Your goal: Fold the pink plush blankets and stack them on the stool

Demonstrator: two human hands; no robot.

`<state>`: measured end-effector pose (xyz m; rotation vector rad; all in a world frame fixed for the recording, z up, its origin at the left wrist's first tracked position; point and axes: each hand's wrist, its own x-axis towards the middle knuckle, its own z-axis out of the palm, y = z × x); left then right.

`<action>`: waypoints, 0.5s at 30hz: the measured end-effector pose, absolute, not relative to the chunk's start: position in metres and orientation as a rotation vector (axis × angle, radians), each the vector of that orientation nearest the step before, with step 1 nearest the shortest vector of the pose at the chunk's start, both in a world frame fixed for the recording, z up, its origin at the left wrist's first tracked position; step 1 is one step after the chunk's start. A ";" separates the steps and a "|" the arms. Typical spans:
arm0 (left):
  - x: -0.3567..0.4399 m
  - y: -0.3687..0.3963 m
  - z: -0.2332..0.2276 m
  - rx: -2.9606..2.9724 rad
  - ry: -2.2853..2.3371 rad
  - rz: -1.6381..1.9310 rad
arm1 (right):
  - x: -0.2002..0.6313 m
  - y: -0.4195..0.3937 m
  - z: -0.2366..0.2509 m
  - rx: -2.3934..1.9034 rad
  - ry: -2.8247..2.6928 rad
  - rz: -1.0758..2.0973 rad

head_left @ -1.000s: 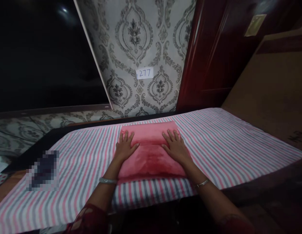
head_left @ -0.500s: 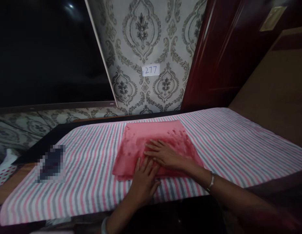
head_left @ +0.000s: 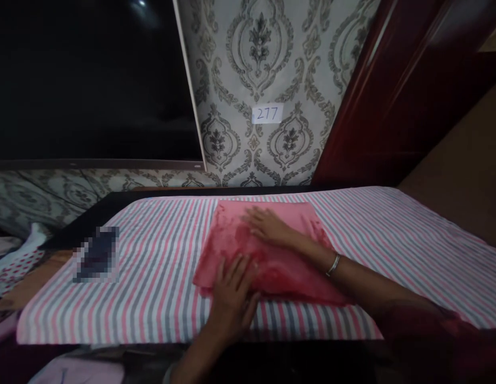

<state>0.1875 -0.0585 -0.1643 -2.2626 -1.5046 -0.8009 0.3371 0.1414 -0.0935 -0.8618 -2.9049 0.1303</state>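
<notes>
Towel (head_left: 272, 250) lies flat under left hand (head_left: 232, 296) and right hand (head_left: 268, 226).

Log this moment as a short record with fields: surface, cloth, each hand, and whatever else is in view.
surface: striped sheet in pink, grey and white, spread flat
cloth: folded red towel lying on the sheet near its far edge
left hand: flat, palm down on the towel's near left corner
right hand: flat, fingers spread on the towel's far part; bangle on the wrist
wall: patterned wallpaper with a paper label reading 277
left side: dark screen
</notes>
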 end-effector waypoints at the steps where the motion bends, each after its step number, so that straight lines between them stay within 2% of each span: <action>1: 0.182 -0.059 -0.163 -2.198 -1.550 -0.812 | 0.327 0.128 -0.097 -0.683 -2.956 0.160; 4: 0.169 -0.060 -0.172 -2.100 -1.690 -0.737 | 0.301 0.109 -0.109 -0.329 -3.041 0.161; 7: 0.167 -0.064 -0.187 -2.072 -1.791 -0.665 | 0.285 0.130 -0.115 -0.326 -3.070 0.105; 9: 0.169 -0.067 -0.194 -2.061 -1.824 -0.663 | 0.281 0.158 -0.112 -0.549 -3.040 0.080; 13: 0.169 -0.068 -0.197 -2.073 -1.812 -0.696 | 0.280 0.197 -0.098 -1.294 -2.782 0.087; 15: 0.168 -0.067 -0.196 -2.083 -1.787 -0.706 | 0.277 0.191 -0.093 -1.328 -2.722 0.052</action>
